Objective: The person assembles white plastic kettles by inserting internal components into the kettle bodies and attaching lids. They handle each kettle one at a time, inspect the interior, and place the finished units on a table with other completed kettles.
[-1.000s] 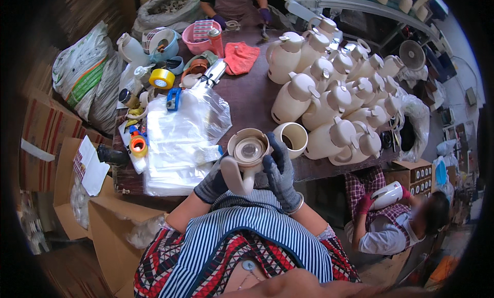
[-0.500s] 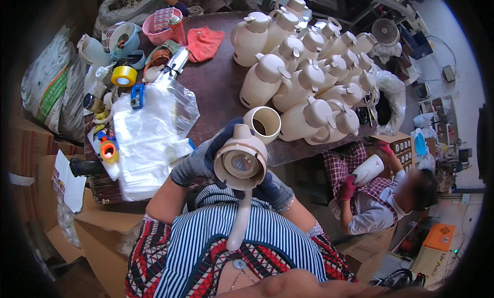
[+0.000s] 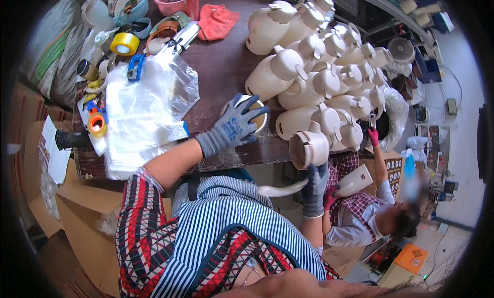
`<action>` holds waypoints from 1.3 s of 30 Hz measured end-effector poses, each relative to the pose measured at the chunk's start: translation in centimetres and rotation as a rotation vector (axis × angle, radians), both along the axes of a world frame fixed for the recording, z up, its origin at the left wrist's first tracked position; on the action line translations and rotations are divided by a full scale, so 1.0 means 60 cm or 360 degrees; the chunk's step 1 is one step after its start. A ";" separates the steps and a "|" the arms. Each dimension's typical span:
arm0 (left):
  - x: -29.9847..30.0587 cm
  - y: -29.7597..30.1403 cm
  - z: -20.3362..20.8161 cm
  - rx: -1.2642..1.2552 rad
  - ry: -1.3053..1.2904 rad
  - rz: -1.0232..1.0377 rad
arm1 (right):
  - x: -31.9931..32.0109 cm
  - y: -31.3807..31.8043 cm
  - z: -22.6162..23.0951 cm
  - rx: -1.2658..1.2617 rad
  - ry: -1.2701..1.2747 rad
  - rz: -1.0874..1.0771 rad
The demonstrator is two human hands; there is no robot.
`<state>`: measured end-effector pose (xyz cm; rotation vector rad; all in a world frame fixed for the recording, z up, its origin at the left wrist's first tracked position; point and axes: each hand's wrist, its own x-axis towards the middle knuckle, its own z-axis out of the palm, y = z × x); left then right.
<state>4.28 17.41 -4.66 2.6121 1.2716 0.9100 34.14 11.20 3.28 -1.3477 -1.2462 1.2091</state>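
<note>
Print (image 3: 235,127) on gloved left hand (image 3: 230,131) over cup (image 3: 261,123); right hand (image 3: 315,191) gripping jug part (image 3: 312,150)

Your right hand (image 3: 315,187) holds a cream collar (image 3: 315,147), a short, wide ring with a stepped rim; it is tipped on its side, its open end facing left and its spout pointing up, while its long, pale, gently curved handle (image 3: 280,189) reaches left, free end outward, the joint hidden by your fingers. To the left, well apart from the collar, a cream cup (image 3: 260,118) sits by the near edge of the table (image 3: 221,56), its round mouth and tan inner wall partly showing beneath the spread fingers of your left hand (image 3: 231,128), which hides most of its side, so you cannot tell whether it is upright or tilted.
</note>
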 end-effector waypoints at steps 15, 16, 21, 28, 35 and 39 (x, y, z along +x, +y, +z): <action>-0.044 -0.071 -0.115 -0.0279 -0.0962 0.0899 | -0.168 0.177 -0.014 0.1202 -0.1312 0.0889; -0.046 -0.065 -0.122 -0.0327 -0.1004 0.0833 | -0.182 0.181 -0.015 0.1296 -0.1366 0.0951; -0.041 -0.051 -0.129 -0.0329 -0.1058 0.0735 | -0.204 0.187 -0.034 0.1307 -0.1582 0.1077; -0.016 -0.050 -0.150 -0.0206 -0.1321 0.0752 | -0.197 0.180 -0.062 0.1447 -0.1693 0.0975; -0.015 -0.052 -0.156 -0.0284 -0.1401 0.0756 | -0.157 0.196 -0.081 0.1426 -0.1885 0.1045; -0.011 -0.056 -0.159 -0.0267 -0.1460 0.0767 | -0.154 0.198 -0.090 0.1433 -0.1850 0.0980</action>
